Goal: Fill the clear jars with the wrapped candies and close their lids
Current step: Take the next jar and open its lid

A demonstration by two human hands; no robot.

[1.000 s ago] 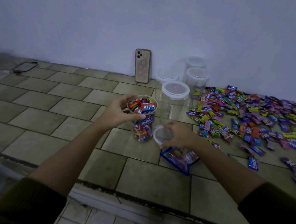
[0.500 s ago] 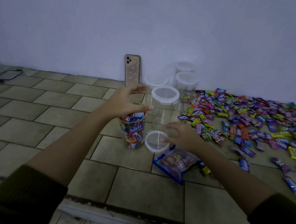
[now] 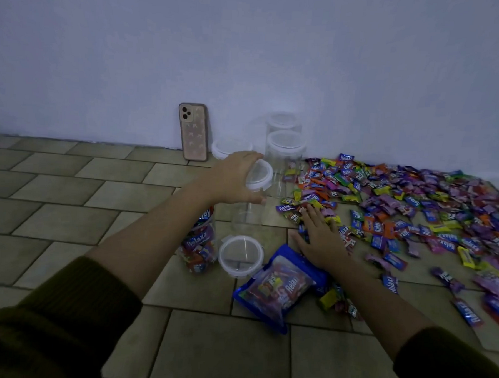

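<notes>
Gripping empty jar (image 3: pixel 250 215) around lidded rim, left hand (image 3: pixel 231 176); right hand (image 3: pixel 322 239) flat, fingers straight, on candy pile (image 3: pixel 414 212) near edge; open tiles (image 3: pixel 54 193) leftward.

we see a dim, bluish frame with soft, even light and barely any shadows. the floor tiles (image 3: pixel 67 225) bow at the wide-angle edges; the candies (image 3: pixel 414 215) look smeared, grainy.

The lid (image 3: pixel 241 256) lies between the filled jar (image 3: pixel 200 244) and the candy bag (image 3: pixel 277 288).
</notes>
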